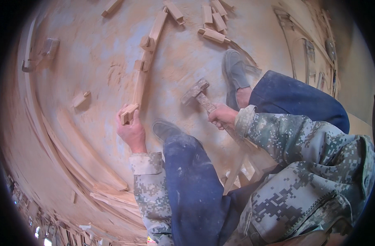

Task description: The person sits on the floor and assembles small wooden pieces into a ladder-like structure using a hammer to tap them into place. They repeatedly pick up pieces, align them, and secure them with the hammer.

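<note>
My left hand (132,132) is closed around a small notched wooden block (129,114) at the near end of a long wooden bar (140,86). Two more blocks, one of them a short wooden piece (142,65), sit partway along that bar. In my right hand (223,116) is the handle of a hammer (197,91). Its heavy, worn head is raised to the right of the bar, apart from the wood. Whether the block is fitted onto the bar or only touches it is hidden by my fingers.
Several short wooden pieces (214,35) lie at the far right, and a single block (80,99) lies to the left. Long planks (91,153) run along the left side. My shoes (233,71) rest on the dusty floor (101,61).
</note>
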The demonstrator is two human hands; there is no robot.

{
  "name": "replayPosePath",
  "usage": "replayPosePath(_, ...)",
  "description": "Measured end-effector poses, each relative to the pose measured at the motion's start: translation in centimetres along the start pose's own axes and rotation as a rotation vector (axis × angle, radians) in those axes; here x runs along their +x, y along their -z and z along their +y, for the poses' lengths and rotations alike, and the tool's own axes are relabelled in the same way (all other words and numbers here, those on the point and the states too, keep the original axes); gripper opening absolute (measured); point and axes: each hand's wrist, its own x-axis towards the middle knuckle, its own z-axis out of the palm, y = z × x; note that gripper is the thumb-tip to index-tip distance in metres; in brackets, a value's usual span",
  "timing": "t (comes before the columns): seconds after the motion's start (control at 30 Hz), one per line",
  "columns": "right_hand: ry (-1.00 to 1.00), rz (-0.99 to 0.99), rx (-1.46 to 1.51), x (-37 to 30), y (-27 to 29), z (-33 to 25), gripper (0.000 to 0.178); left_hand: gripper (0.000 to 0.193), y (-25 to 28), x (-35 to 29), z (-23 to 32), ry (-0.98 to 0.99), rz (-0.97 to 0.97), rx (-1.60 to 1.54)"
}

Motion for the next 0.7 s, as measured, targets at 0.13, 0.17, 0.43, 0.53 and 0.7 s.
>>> replayPosePath(0.13, 0.035, 0.033, -0.160, -0.9, -0.6, 0.0, 0.022, 0.040, 0.3, 0.0, -0.8, -0.092, 0.025, 0.120)
replayPosePath(0.17, 0.064, 0.058, -0.231, -2.0, -0.7, -0.3, 0.022, 0.041, -0.2, -0.2, -0.9, -0.138, 0.026, 0.172)
replayPosePath(0.43, 0.976, 0.167, -0.990, -7.1, -5.5, -2.0, 0.029, 0.042, -1.7, -0.5, -1.8, -0.301, 0.025, 0.333)
replayPosePath(0.53, 1.259, 0.025, -1.114, -8.4, -9.6, -5.5, 0.030, 0.040, -0.5, -0.2, -2.2, -0.189, 0.050, 0.234)
replayPosePath(0.7, 1.162, 0.070, -1.341, -4.8, -11.0, -8.1, 0.026, 0.037, -1.6, -0.1, -5.6, -0.438, 0.016, 0.408)
